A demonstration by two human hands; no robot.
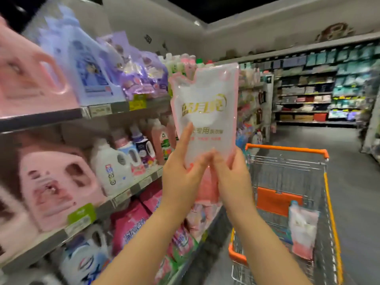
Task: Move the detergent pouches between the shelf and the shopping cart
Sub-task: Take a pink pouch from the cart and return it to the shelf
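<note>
On our left run the shelves (61,116), stacked with jugs and bottles, and lower down a row of pink bags (131,225) sits on the bottom tier. In the middle we hold a white-and-pink pouch (205,112) up in the air at about chest height, between the shelf front and the cart, touching neither. Our left hand (181,173) grips its lower left edge with the fingers spread up across the printed face; our right hand (232,173) pinches the lower right corner, both clamped on the pouch. To the right stands the shopping cart (327,202), with a second pouch (302,229) already leaning inside against its right wall.

We judge this as mid-carry. Which way the pouch is travelling we cannot tell from here. If it goes to the cart, the next move calls for swinging it rightward over the near rim and lowering it beside the other one; a floppy bag wants support from beneath.

The pouch stands upright, its long axis vertical, notched top pointing to the ceiling, pink bottom downward, printed face turned toward us.
</note>
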